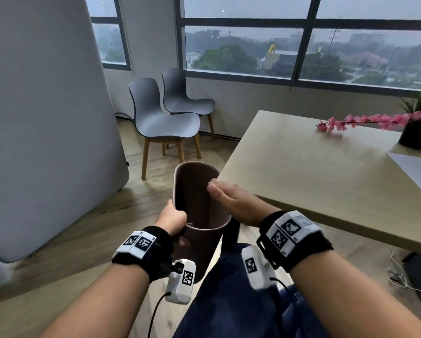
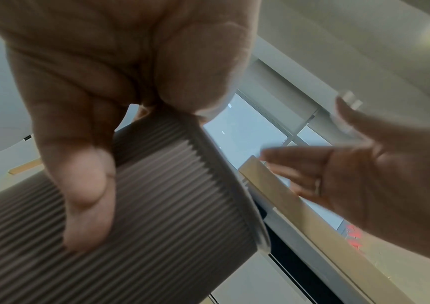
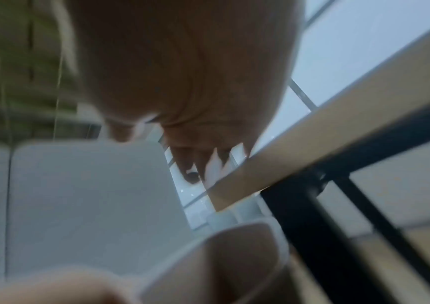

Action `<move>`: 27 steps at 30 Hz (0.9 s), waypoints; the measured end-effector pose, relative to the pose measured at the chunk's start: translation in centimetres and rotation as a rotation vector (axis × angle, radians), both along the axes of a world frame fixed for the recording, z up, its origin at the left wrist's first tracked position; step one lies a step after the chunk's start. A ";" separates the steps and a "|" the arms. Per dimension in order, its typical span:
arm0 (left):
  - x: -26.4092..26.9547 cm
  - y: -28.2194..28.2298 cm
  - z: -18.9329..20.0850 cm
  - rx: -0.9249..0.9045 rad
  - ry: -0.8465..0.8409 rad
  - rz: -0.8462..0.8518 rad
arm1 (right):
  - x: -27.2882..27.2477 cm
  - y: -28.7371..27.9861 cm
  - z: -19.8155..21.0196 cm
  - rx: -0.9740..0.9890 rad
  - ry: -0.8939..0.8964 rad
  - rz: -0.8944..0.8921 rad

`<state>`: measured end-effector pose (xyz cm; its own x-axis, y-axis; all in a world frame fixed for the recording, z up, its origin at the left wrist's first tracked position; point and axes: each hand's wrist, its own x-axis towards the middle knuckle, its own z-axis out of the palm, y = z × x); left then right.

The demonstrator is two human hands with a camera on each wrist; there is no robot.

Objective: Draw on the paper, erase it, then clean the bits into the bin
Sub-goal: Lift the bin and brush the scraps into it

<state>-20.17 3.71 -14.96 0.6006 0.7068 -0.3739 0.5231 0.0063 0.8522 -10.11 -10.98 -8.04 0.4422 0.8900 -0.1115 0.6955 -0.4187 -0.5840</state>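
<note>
I'm on the last step: my left hand [image 1: 174,215] grips the bin [image 1: 197,191] under the desk [image 1: 314,181] corner while my flat, empty right hand [image 1: 238,201] brushes bits in; next, another sweep

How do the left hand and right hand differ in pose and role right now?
The left hand grips the brown ribbed bin at its rim, fingers curled round it; the right hand holds nothing, its fingers straight. The left is beside the bin, the right is over its mouth at the table corner. Both wear black wrist straps.

brown ribbed bin [image 1: 199,203], pale wood table [image 1: 314,172], grey chairs [image 1: 160,113]
</note>
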 end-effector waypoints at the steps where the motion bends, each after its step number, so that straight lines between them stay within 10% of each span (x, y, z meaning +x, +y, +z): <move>1: 0.0 0.0 0.0 0.000 0.001 -0.003 | -0.5 -0.3 0.5 0.086 0.122 0.043; 4: 0.0 0.1 0.0 0.006 0.004 -0.006 | 2.9 -2.0 0.6 0.317 -0.077 -0.410; 8: 0.0 -0.1 0.0 0.004 0.001 -0.005 | 9.6 -5.7 0.1 -0.174 -0.187 -0.923; 12: 0.0 0.1 -0.1 -0.017 0.006 -0.018 | 7.0 -1.6 -0.2 -0.256 -0.288 -0.582; 16: 0.0 0.1 -0.1 -0.014 0.007 -0.017 | 1.8 1.9 0.1 0.034 0.149 -0.006; 19: -0.1 0.1 -0.1 -0.021 -0.002 -0.015 | 4.9 0.1 0.6 0.193 -0.073 -0.295; 23: -0.1 0.0 -0.1 -0.021 -0.010 -0.005 | 10.3 -4.1 0.6 -0.187 -0.174 -0.914; 27: -0.1 -0.1 0.0 -0.027 -0.010 0.000 | 6.9 -1.6 -0.8 -0.221 -0.278 -0.573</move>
<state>-20.30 3.63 -14.98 0.6045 0.6963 -0.3870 0.5150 0.0290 0.8567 -3.23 -12.57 -8.80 0.8761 0.4758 -0.0781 0.4401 -0.8552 -0.2739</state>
